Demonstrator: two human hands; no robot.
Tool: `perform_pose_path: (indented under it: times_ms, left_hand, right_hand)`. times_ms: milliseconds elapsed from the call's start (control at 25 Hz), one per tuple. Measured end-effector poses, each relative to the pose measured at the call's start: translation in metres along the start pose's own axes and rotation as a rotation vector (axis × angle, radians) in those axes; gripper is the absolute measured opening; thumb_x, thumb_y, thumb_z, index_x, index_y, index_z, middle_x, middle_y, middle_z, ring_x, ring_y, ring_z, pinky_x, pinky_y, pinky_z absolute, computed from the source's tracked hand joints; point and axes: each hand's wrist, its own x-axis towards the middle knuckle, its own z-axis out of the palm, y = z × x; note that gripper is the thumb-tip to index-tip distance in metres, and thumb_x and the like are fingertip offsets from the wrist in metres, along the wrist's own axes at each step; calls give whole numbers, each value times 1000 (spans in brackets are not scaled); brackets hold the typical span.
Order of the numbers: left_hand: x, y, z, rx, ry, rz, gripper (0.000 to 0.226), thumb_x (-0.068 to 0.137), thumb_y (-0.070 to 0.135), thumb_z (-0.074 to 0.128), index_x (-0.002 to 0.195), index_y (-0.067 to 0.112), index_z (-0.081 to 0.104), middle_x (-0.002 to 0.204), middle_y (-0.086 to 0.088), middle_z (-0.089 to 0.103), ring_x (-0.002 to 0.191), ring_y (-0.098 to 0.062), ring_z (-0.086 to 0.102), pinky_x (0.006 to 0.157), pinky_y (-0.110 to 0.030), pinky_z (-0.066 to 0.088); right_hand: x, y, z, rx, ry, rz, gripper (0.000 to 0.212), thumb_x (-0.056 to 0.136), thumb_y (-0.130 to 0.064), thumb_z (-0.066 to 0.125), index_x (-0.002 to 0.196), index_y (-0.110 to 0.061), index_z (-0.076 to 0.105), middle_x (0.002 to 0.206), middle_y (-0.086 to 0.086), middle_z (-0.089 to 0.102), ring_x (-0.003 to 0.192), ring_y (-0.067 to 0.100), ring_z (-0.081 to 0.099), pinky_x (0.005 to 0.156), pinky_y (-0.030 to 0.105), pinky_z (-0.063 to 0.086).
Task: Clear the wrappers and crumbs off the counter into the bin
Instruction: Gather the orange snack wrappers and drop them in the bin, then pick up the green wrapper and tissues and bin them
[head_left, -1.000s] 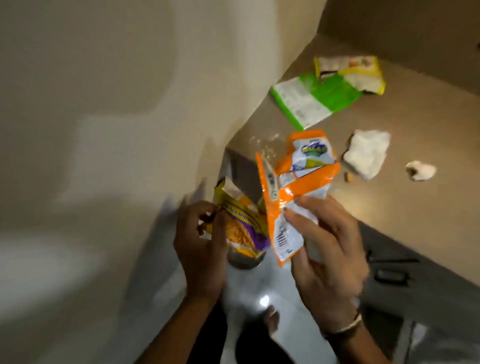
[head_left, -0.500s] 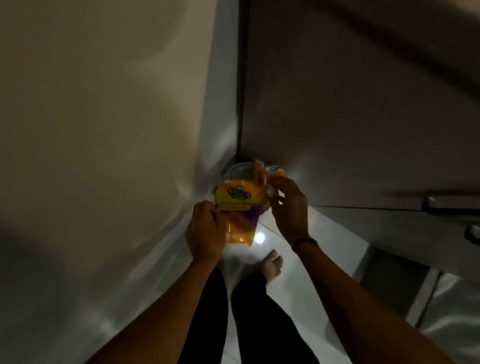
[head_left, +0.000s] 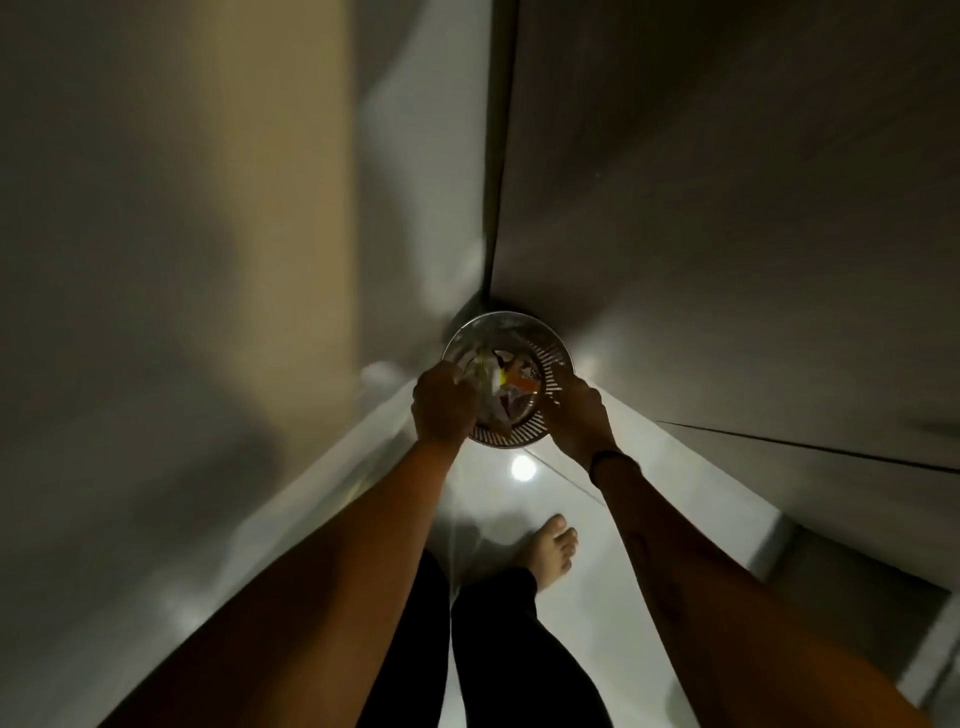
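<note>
A round metal bin (head_left: 553, 358) with slotted walls stands on the floor in the corner, and both my hands are over its mouth. My left hand (head_left: 441, 408) is at the bin's left rim, fingers closed on the yellow wrapper (head_left: 485, 375), which dips into the bin. My right hand (head_left: 576, 415) hangs over the right rim with its fingers pointing down, and the grip is hidden. The orange wrapper (head_left: 523, 385) lies inside the bin just left of those fingers, among other crumpled scraps. The counter is out of view.
A pale wall (head_left: 208, 260) is on the left and grey cabinet doors (head_left: 727, 234) on the right, meeting behind the bin. My legs and one bare foot (head_left: 553, 551) are on the glossy white floor (head_left: 519, 499) below the bin.
My view has dropped from the counter to the floor corner. Both hands have gone down with the wrappers to the bin's mouth, and the orange wrapper now lies inside it.
</note>
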Motion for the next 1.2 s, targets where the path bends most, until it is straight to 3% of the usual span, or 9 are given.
perform_pose_path:
  times_ms: [160, 320, 400, 520, 640, 760, 840, 1000, 1200]
  left_hand:
    - [-63, 14, -31, 35, 22, 112, 30, 108, 31, 53, 128, 14, 67, 130, -15, 73, 114, -30, 70, 86, -30, 51]
    - [-138, 37, -75, 138, 39, 402, 65, 102, 29, 68, 160, 18, 43, 162, -14, 51, 150, -36, 48, 117, -47, 48]
    - [-170, 65, -108, 127, 91, 515, 65, 105, 29, 61, 163, 15, 37, 169, -15, 39, 158, -36, 35, 121, -55, 46]
    - [-211, 112, -158, 76, 221, 710, 59, 110, 34, 44, 163, 9, 36, 174, -13, 29, 163, -33, 24, 122, -57, 42]
    - [-245, 156, -210, -68, 411, 881, 61, 107, 26, 55, 163, 8, 36, 174, -14, 27, 164, -32, 21, 127, -54, 36]
    - [-270, 211, -264, -158, 518, 1035, 66, 105, 21, 58, 165, 9, 32, 176, -16, 23, 165, -34, 16, 131, -51, 26]
    - [-277, 250, -290, -200, 550, 1126, 67, 105, 21, 57, 165, 10, 31, 177, -16, 20, 165, -35, 14, 132, -52, 24]
    - [-254, 340, -322, -64, 556, 1195, 67, 106, 32, 58, 165, 13, 32, 177, -16, 17, 166, -33, 8, 133, -50, 21]
    - [-202, 441, -333, 367, 300, 1013, 86, 94, 55, 69, 164, 19, 33, 179, -12, 14, 166, -33, 8, 132, -53, 24]
  right_hand:
    - [-70, -24, -29, -60, 128, -150, 41, 104, -17, 63, 144, -21, 58, 132, 7, 74, 116, 28, 72, 98, 37, 61]
    - [-138, -76, -58, -153, 244, -229, 74, 103, -33, 68, 165, -28, 27, 169, 2, 41, 151, 25, 48, 117, 31, 39]
    - [-171, -111, -82, -150, 284, -303, 77, 106, -38, 63, 167, -31, 18, 177, -3, 22, 163, 22, 26, 127, 32, 25]
    - [-218, -165, -130, -137, 463, -448, 71, 108, -36, 62, 166, -30, 22, 175, -9, 22, 164, 6, 16, 129, 17, 12]
    - [-264, -223, -181, -72, 685, -589, 58, 107, -32, 62, 160, -28, 39, 166, -16, 39, 155, 1, 37, 126, 12, 26]
    - [-298, -274, -234, -7, 893, -814, 44, 106, -22, 65, 149, -15, 57, 149, -1, 64, 135, 11, 63, 111, 30, 55]
    - [-309, -300, -269, -10, 1003, -918, 40, 104, -18, 66, 143, -10, 61, 142, 4, 68, 131, 16, 66, 106, 35, 57]
    - [-284, -335, -345, -178, 1043, -835, 51, 105, -22, 63, 154, -11, 50, 158, 7, 54, 148, 21, 51, 121, 31, 43]
    - [-199, -360, -444, -417, 826, -487, 82, 91, -19, 76, 162, -18, 35, 171, 16, 34, 158, 35, 35, 124, 50, 42]
